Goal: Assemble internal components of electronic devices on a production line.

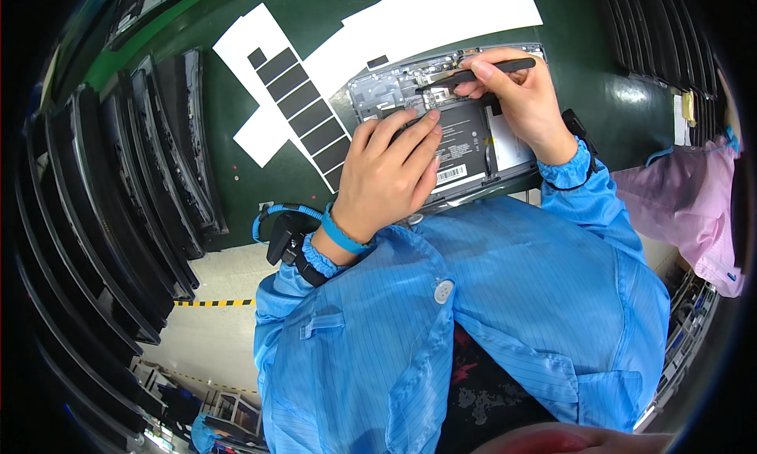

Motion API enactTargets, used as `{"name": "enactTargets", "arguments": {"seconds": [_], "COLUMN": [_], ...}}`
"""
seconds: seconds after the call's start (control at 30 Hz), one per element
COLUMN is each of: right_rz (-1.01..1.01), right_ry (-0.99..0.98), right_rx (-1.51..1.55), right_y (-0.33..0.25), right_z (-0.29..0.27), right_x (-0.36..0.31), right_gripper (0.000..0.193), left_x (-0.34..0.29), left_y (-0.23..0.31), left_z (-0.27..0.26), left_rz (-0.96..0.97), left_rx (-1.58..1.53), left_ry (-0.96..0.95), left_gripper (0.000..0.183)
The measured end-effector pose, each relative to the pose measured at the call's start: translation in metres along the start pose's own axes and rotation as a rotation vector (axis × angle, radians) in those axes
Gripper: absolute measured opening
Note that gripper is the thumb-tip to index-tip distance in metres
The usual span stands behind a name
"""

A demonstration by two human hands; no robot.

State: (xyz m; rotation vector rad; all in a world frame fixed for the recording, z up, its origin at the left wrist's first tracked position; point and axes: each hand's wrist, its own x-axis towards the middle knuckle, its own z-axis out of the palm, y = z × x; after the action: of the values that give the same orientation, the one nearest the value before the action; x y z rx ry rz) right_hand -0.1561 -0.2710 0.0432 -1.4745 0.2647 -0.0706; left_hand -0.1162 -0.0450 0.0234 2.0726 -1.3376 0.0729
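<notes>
An opened laptop base lies in front of me, its circuit board and black battery exposed. My right hand is closed around black tweezers, whose tips point left, low over the board. Over the laptop's left part rests my left hand, fingers stretched out and lying on the board and the battery's edge. Whatever is beneath those fingertips is hidden. Left of the laptop is a white sheet of black rectangular stickers. One small black piece sits just beyond the laptop's far edge.
Several dark laptop casings stand in a row at left, more casings at far right. White paper sheets lie beyond the laptop on the green mat. A person's pink sleeve shows at right.
</notes>
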Motion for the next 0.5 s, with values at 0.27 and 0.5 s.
{"name": "enactTargets", "arguments": {"seconds": [0.27, 0.5], "right_rz": [0.002, -0.015], "right_ry": [-0.12, -0.155], "right_rx": [-0.055, 0.04], "right_y": [-0.001, -0.002], "right_z": [-0.014, -0.015], "right_x": [0.004, 0.004], "right_gripper": [0.018, 0.018], "left_x": [0.001, 0.0], "left_y": [-0.002, -0.004], "left_z": [0.001, 0.003], "left_rz": [0.014, 0.0], "left_rx": [-0.023, -0.05], "left_ry": [0.021, 0.032], "left_gripper": [0.027, 0.026]}}
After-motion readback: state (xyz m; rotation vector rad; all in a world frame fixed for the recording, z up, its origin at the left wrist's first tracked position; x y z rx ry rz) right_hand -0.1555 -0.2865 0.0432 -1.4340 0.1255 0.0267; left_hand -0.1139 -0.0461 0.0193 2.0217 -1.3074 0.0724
